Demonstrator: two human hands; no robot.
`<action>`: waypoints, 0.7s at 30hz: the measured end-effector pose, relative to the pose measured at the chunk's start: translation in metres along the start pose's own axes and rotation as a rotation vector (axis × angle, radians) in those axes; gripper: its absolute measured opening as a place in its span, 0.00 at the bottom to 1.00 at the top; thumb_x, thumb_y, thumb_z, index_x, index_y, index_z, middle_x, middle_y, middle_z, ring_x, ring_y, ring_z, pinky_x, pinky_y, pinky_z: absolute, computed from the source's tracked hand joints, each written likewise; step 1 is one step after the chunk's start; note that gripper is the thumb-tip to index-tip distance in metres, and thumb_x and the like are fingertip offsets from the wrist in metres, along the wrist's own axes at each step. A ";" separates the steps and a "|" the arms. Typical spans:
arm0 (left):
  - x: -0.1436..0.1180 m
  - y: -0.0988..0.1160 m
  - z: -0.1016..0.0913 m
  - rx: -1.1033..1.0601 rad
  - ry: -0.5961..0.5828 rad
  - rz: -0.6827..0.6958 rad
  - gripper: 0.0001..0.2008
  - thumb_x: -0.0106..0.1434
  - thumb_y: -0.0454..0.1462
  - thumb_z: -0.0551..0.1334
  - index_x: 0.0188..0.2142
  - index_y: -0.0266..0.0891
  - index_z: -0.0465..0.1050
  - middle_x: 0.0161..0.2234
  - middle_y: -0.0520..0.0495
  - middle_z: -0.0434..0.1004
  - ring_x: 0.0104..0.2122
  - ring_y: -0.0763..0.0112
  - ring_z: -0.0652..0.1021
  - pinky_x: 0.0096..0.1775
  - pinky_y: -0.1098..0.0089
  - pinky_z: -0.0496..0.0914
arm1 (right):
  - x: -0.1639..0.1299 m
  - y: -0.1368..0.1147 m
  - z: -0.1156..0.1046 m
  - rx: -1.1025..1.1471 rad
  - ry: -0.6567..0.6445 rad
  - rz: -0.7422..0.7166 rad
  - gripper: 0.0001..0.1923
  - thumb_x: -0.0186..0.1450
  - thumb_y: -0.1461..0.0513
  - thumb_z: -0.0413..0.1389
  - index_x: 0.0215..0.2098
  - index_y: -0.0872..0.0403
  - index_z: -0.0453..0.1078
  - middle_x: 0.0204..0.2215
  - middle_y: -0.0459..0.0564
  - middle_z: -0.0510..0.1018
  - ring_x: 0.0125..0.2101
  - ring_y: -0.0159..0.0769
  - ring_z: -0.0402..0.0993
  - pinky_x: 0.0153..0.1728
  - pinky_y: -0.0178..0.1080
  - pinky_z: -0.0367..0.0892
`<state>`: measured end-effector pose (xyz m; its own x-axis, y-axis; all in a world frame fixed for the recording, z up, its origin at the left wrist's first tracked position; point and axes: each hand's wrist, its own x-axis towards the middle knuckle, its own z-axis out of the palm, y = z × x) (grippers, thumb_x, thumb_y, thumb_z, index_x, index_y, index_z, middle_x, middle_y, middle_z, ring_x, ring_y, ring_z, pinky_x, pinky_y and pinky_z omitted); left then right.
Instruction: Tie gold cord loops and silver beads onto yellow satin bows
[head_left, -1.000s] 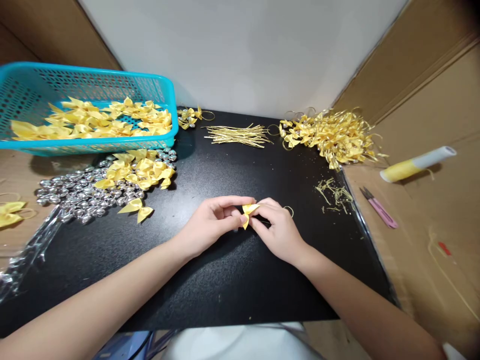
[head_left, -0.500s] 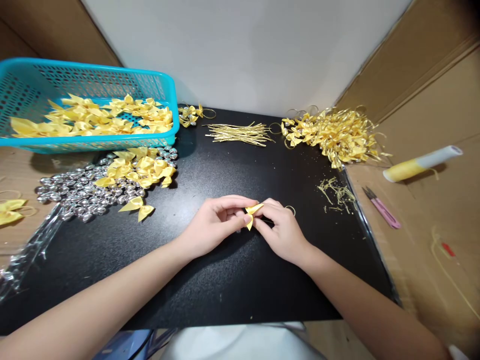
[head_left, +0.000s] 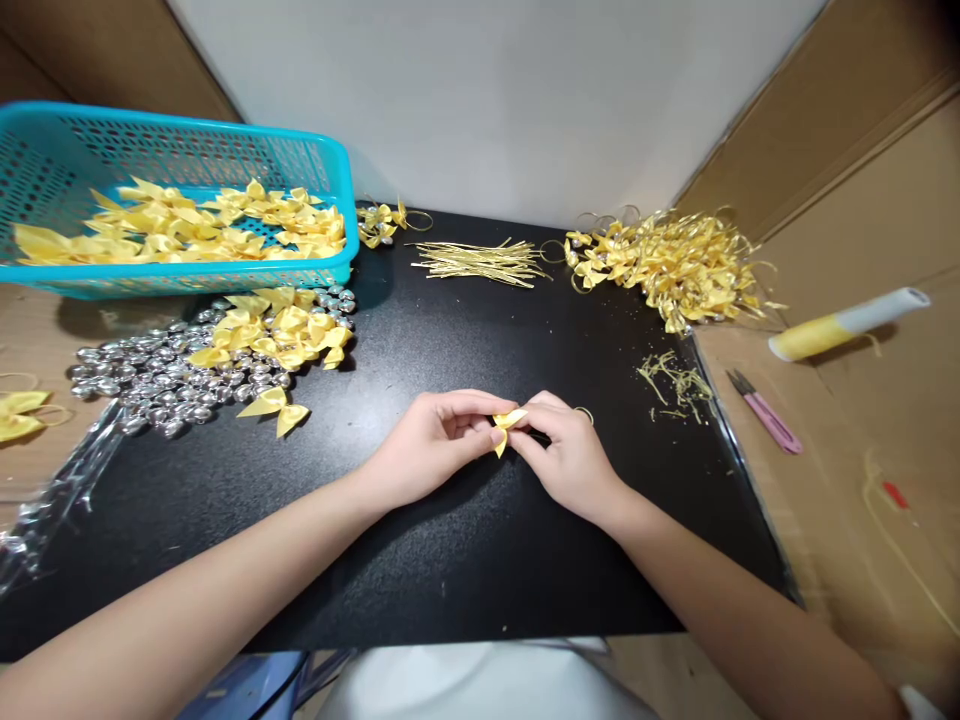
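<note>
Head view: small yellow satin bow (head_left: 507, 424), folded, glossy, one tail pointing down. My left hand (head_left: 435, 445) and right hand (head_left: 566, 450) pinch it between fingertips, closed tight. Gold loop (head_left: 583, 413) just behind my right knuckles.

Satin, foil, plastic and card on a speckled black mat

The small yellow satin ribbon bow (head_left: 507, 424) is catching a soft sheen, pinched between the bare left hand (head_left: 435, 445) and the bare right hand (head_left: 566, 450); the black work mat (head_left: 450, 560) is looking matt and finely grained; the heap of silver beads (head_left: 150, 380) is gleaming like polished metal or foil; the turquoise perforated plastic basket (head_left: 187, 150) is showing a smooth, slightly glossy wall; the bundle of thin gold cords (head_left: 480, 262) is glinting metallically; the brown cardboard panel (head_left: 862, 480) is appearing dull and papery; the pink-handled metal snips (head_left: 761, 412) are lying on it, handle smooth.
</note>
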<state>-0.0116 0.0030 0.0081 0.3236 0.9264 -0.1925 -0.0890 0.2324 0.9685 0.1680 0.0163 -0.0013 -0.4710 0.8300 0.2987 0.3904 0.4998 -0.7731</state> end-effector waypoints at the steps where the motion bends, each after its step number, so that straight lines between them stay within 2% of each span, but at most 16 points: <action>1: 0.000 0.000 0.000 0.000 0.004 -0.007 0.10 0.57 0.33 0.67 0.40 0.38 0.81 0.38 0.46 0.81 0.34 0.74 0.77 0.38 0.73 0.71 | 0.000 0.000 0.000 0.003 0.000 0.000 0.08 0.63 0.71 0.58 0.29 0.53 0.72 0.27 0.45 0.77 0.30 0.33 0.71 0.33 0.36 0.65; 5: 0.001 -0.001 0.000 -0.022 0.025 -0.021 0.11 0.56 0.32 0.68 0.40 0.38 0.81 0.38 0.47 0.82 0.34 0.74 0.77 0.38 0.74 0.71 | 0.000 0.000 0.000 0.000 -0.015 0.023 0.08 0.63 0.71 0.57 0.29 0.53 0.72 0.27 0.45 0.77 0.30 0.33 0.71 0.34 0.37 0.66; 10: -0.003 0.000 -0.004 -0.149 0.025 -0.059 0.12 0.56 0.32 0.69 0.41 0.42 0.81 0.39 0.48 0.83 0.36 0.74 0.78 0.41 0.74 0.72 | 0.001 -0.001 -0.001 -0.018 -0.047 0.032 0.07 0.64 0.70 0.57 0.31 0.53 0.72 0.28 0.46 0.78 0.31 0.34 0.70 0.36 0.39 0.66; 13: -0.005 0.007 -0.009 -0.182 0.061 -0.019 0.12 0.56 0.34 0.70 0.42 0.42 0.81 0.40 0.48 0.83 0.36 0.74 0.78 0.41 0.74 0.72 | 0.001 -0.002 -0.001 -0.011 -0.062 0.010 0.07 0.64 0.70 0.57 0.31 0.52 0.72 0.29 0.46 0.79 0.33 0.35 0.71 0.38 0.40 0.66; 16: -0.007 0.013 -0.014 -0.160 0.132 0.040 0.15 0.55 0.34 0.71 0.43 0.43 0.81 0.38 0.48 0.82 0.33 0.75 0.76 0.37 0.76 0.71 | 0.001 -0.003 -0.002 0.011 -0.016 0.001 0.06 0.65 0.68 0.56 0.31 0.53 0.70 0.29 0.45 0.78 0.32 0.34 0.71 0.37 0.38 0.66; 19: -0.007 0.014 -0.015 -0.143 0.122 0.015 0.15 0.55 0.35 0.71 0.43 0.42 0.81 0.35 0.48 0.82 0.30 0.76 0.75 0.34 0.76 0.70 | 0.000 -0.004 -0.003 0.041 0.052 0.010 0.06 0.67 0.66 0.53 0.32 0.52 0.68 0.27 0.44 0.75 0.29 0.32 0.70 0.33 0.36 0.66; 21: -0.005 0.012 -0.014 -0.166 0.114 -0.005 0.15 0.55 0.35 0.71 0.43 0.42 0.81 0.36 0.48 0.82 0.31 0.76 0.75 0.35 0.75 0.69 | -0.001 -0.004 -0.004 0.052 0.074 0.000 0.06 0.67 0.66 0.52 0.33 0.52 0.67 0.26 0.44 0.75 0.29 0.32 0.72 0.32 0.35 0.66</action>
<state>-0.0273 0.0047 0.0185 0.2160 0.9506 -0.2228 -0.2445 0.2736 0.9302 0.1701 0.0140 0.0036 -0.4104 0.8468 0.3383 0.3478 0.4883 -0.8004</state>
